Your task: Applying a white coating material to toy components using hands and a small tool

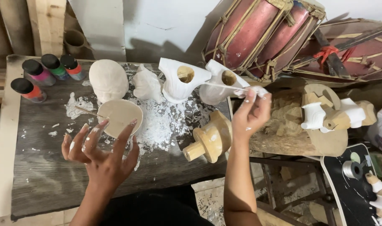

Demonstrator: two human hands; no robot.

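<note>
Two fingers of my right hand [250, 112] pinch a thin stick [218, 85] over the white figure [180, 81]; it looks light and brittle. My left hand [103, 152] hovers, fingers spread, holding nothing.

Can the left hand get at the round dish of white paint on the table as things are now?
Probably yes. The left hand hovers open just in front of the dish, its fingertips already at the rim. Nothing lies between them; only a thin stick rests across the dish's left edge.
</note>
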